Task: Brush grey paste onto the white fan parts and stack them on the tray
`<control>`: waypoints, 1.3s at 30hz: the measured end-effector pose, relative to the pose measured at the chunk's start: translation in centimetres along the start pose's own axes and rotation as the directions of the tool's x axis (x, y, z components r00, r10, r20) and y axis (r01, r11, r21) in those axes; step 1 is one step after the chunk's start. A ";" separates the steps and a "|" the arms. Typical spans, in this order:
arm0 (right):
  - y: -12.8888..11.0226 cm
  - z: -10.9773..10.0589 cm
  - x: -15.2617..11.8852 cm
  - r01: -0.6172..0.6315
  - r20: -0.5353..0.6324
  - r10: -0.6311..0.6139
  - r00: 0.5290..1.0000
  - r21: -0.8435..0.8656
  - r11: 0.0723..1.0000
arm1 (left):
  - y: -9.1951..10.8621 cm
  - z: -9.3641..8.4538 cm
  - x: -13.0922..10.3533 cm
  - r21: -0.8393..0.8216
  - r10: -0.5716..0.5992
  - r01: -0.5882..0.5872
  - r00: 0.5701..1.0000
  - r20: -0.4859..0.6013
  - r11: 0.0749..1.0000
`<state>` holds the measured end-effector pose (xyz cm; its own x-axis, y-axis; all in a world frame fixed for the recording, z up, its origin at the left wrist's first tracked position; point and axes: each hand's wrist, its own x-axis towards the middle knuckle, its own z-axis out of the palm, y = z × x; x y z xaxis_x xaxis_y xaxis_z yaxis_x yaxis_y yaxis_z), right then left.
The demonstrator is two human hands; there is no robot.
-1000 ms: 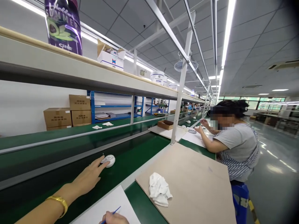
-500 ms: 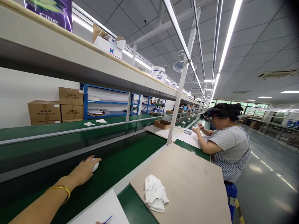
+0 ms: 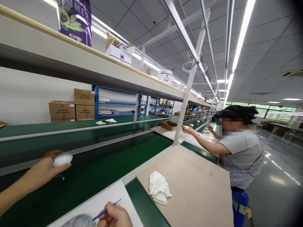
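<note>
My left hand (image 3: 48, 165) is closed around a white rounded piece (image 3: 62, 160), lifted above the green conveyor belt (image 3: 106, 157). A thin wire with a small tip hangs below that hand. At the bottom, my right hand (image 3: 115, 216) pinches a thin blue stick (image 3: 100, 214) over a white sheet (image 3: 123, 192). Under the stick lies a round grey, see-through-looking item (image 3: 78, 220), cut off by the frame's lower edge.
A crumpled white cloth (image 3: 159, 187) lies on a beige board (image 3: 196, 176) to the right. Beyond it a co-worker (image 3: 241, 151) sits holding a white piece. A shelf (image 3: 94, 63) on a white post (image 3: 187, 94) runs overhead. A cardboard tray (image 3: 169, 125) stands farther along.
My left hand has lifted the white piece off the belt and drawn it left. My right hand with the blue stick has come farther into view. The co-worker's arm has reached toward the belt.
</note>
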<state>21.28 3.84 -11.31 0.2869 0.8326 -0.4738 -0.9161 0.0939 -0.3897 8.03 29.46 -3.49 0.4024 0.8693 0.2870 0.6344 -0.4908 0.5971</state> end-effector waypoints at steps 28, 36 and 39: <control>-2.9 -1.1 -2.3 0.538 0.268 -0.466 0.843 -0.434 0.723 | 11.9 -5.5 -32.6 -0.022 -0.323 0.452 0.670 0.668 0.892; -2.9 -0.4 -1.2 0.733 0.443 -0.604 0.663 -0.545 0.406 | 8.6 -5.9 -32.9 0.040 -0.285 0.357 0.669 0.686 0.933; -2.3 -0.6 -1.2 0.762 0.474 -0.635 0.610 -0.572 0.305 | 7.5 -5.3 -32.9 0.015 -0.236 0.292 0.739 0.632 0.956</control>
<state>23.23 2.29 -10.30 0.6242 0.7068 0.3328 0.0991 0.3509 -0.9311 -3.94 -2.48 -4.48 0.5643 0.7211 -0.4020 0.7344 -0.2161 0.6434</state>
